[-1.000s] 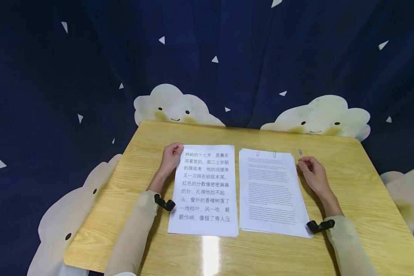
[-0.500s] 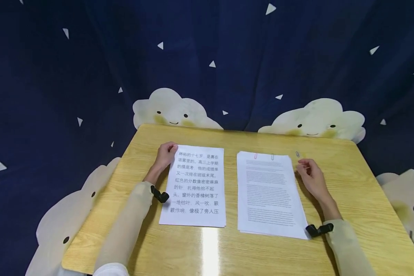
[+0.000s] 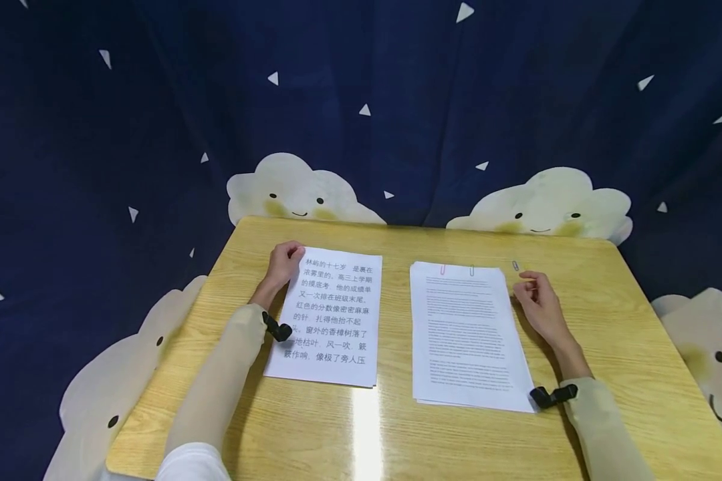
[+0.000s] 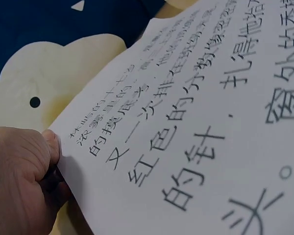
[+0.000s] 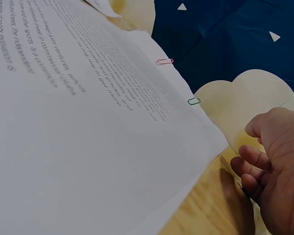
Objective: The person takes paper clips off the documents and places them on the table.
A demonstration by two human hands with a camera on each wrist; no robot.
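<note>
My left hand [image 3: 284, 262] pinches the top left corner of a sheet of paper [image 3: 331, 317] printed with large Chinese characters. In the left wrist view the thumb [image 4: 51, 147] lies on that corner and the other fingertips are hidden. To the right is a stack of papers [image 3: 466, 334] in small print, with a pink paper clip [image 3: 442, 270] and a green paper clip [image 5: 194, 101] on its top edge. My right hand [image 3: 540, 304] hovers by the stack's top right corner, fingers loosely curled, seemingly holding nothing. A blue paper clip [image 3: 515, 265] lies just beyond its fingertips.
Both paper piles lie on a light wooden table [image 3: 397, 441], with a strip of wood between them. Cloud-shaped cushioned figures [image 3: 303, 190] line its far edge. A dark blue curtain [image 3: 337, 40] with white triangles hangs behind.
The left hand has slid the large-print sheet to the left, widening the gap between it and the small-print stack. My right hand stays near the stack's corner.
</note>
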